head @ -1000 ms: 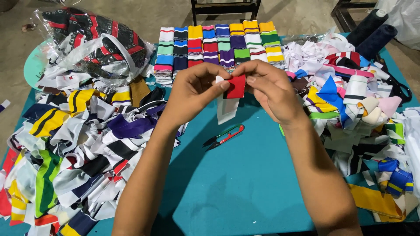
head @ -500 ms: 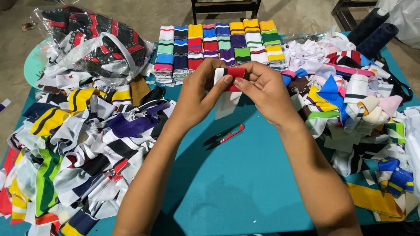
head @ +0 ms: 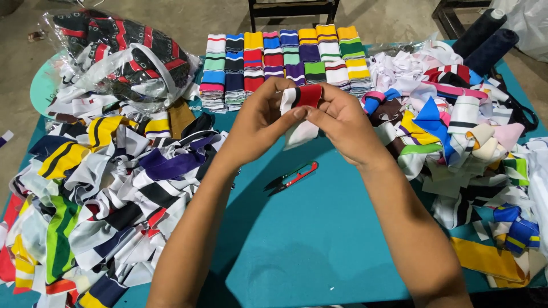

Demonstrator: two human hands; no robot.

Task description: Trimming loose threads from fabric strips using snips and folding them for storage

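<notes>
We have a small knit strip (head: 301, 108) — red at the top with a dark stripe and a white tail hanging down — pinched between both hands just above the middle of the frame, over the teal worktop (head: 319, 228). Our left hand (head: 257, 122) grips its left edge with thumb and fingertips closed on the cloth, and our right hand (head: 342, 122) does the same at the right edge, the two thumbs nearly meeting on the fabric. By our judgement the step in hand is checking or straightening this one piece, held up clear of the worktop; the next move would call for keeping the strip flat and its stripes square between the fingers, whichever pile it belongs with. A red-handled thread snip (head: 291, 178) lies on the bare worktop just below the hands, untouched and apart from them. Along the top centre run neat stacks of folded striped strips (head: 282, 57), with a loose heap of mixed strips (head: 108, 188) at the left and another jumbled heap (head: 456, 131) at the right. A clear plastic bag of dark patterned cloth (head: 114, 51) sits at the upper left, and two dark thread cones (head: 485, 34) at the upper right. Much of the strip is hidden behind our fingers, so we cannot tell its full length or whether it is folded — and the heaps at both sides are cut off by the frame edges.
</notes>
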